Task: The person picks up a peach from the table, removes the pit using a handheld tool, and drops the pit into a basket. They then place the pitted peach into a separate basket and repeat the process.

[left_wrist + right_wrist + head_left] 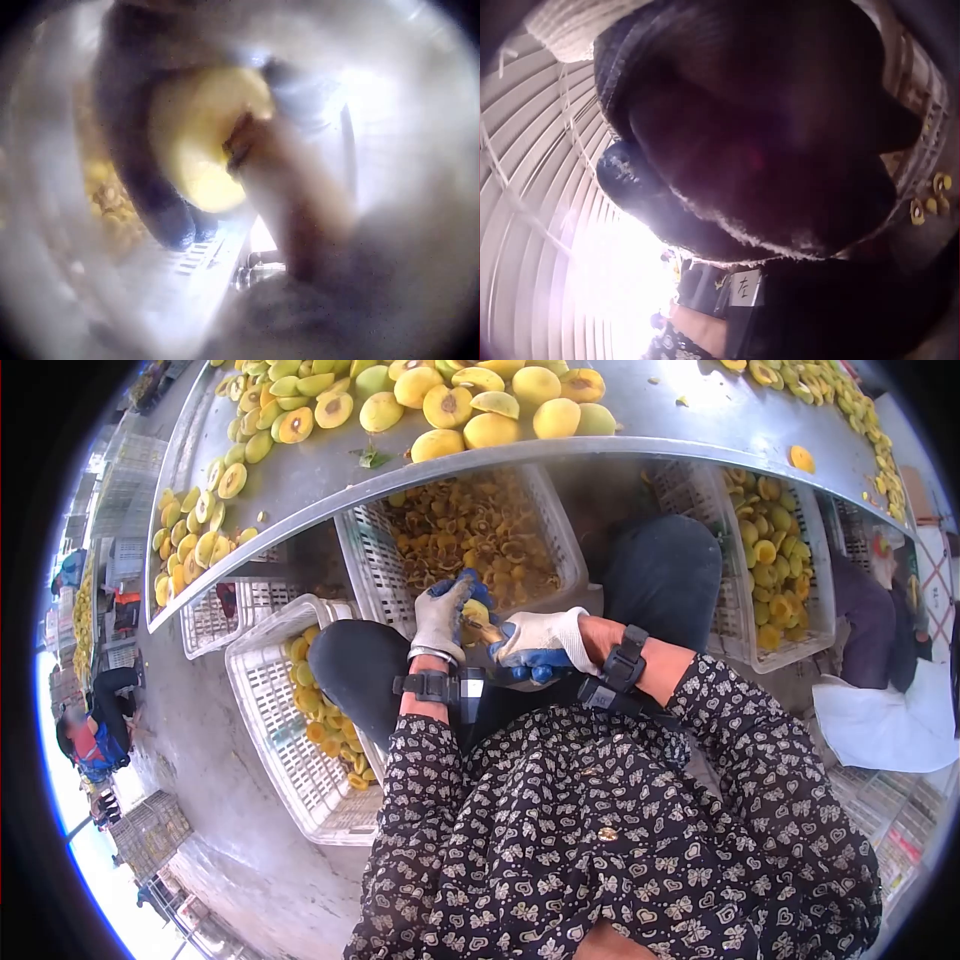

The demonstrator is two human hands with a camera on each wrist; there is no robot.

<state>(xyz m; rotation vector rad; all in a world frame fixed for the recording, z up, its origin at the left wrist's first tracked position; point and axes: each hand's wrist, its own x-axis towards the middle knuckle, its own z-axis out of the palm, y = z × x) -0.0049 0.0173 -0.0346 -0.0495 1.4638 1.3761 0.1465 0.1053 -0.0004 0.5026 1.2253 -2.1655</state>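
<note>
Mid-frame in the head view, the left hand (440, 618) clasped a peach half (474, 612), fingers (171, 217) curled round it, over a crate (360, 560). The right hand (535, 645) sat just lower right. Whether its fingers gripped anything could not be told, as its wrist view showed only glove. The left wrist view showed the fruit's pale cut face.

A fruit-processing workshop: a long steel table (700, 420) heaped with halved yellow peaches (480, 405), white plastic crates (270, 710) of fruit and pits beneath, other workers left.

Character 左 on a white label (744, 286)
</note>
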